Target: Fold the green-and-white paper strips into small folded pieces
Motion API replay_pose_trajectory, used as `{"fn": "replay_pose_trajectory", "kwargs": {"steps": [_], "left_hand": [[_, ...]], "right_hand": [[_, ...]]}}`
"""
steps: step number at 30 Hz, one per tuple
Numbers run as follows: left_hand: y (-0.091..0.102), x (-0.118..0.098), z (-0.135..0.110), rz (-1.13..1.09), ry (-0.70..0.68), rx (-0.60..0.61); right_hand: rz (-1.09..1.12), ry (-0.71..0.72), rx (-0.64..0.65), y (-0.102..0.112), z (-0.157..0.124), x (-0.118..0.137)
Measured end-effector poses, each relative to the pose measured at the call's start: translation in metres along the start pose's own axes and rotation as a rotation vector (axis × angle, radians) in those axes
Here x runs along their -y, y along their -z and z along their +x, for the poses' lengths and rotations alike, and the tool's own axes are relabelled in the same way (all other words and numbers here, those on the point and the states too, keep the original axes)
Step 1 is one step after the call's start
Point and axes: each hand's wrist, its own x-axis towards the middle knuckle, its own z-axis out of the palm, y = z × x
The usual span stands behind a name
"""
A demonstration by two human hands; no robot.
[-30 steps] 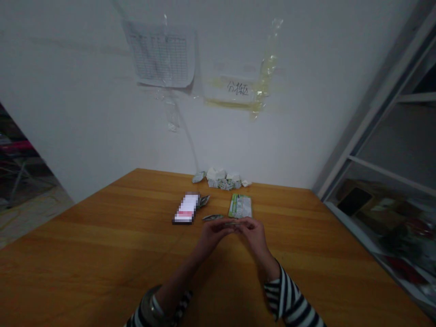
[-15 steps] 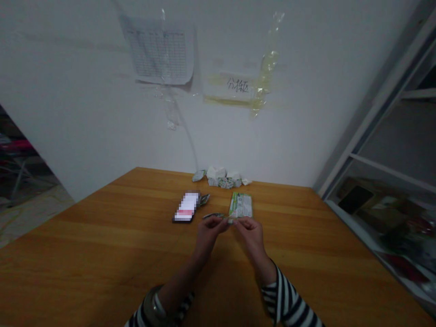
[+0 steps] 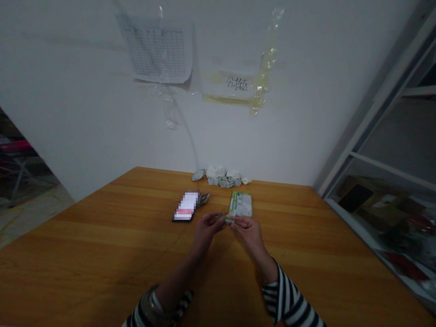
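Note:
My left hand (image 3: 205, 229) and my right hand (image 3: 248, 230) meet over the middle of the wooden table (image 3: 102, 254), fingers pinched together on a small folded paper piece (image 3: 227, 219) held between them. Just beyond my fingertips lies a green and white packet (image 3: 241, 204), flat on the table. A phone (image 3: 185, 206) with a lit screen lies to the left of my left hand, with a small dark wrapper (image 3: 204, 198) at its far right corner. Both sleeves are striped black and white.
A heap of small folded white and green paper pieces (image 3: 223, 177) sits at the table's far edge against the white wall. Taped papers hang on the wall. A metal shelf rack (image 3: 381, 163) with dim items stands at the right.
Both hands have risen slightly and moved a little farther from me, still pinching the small piece between them. The flat piece once left of my fingers is now hidden or taken up.

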Motion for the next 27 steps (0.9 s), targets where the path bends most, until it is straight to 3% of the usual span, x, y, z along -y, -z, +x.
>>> {"fn": "replay_pose_trajectory", "kwargs": {"steps": [4, 10, 13, 18, 22, 27], "left_hand": [[-0.002, -0.007, -0.001, 0.112, -0.08, 0.036], [0.002, -0.01, -0.005, 0.321, -0.28, -0.054], [0.003, -0.006, -0.005, 0.285, -0.2, -0.001], [0.0, -0.004, -0.003, 0.234, -0.098, 0.103], [0.005, -0.006, 0.003, 0.186, -0.05, 0.233], [0.011, -0.01, 0.005, 0.09, 0.024, 0.307]], "right_hand": [[-0.085, 0.027, -0.036, 0.005, 0.0, 0.002], [-0.258, 0.143, -0.031, 0.007, -0.002, 0.013], [-0.315, 0.203, 0.04, 0.008, -0.001, 0.014], [-0.205, 0.011, 0.079, 0.012, 0.003, 0.002], [-0.143, -0.052, 0.146, 0.02, 0.004, 0.004], [-0.076, -0.095, 0.221, 0.025, 0.004, 0.013]]}}
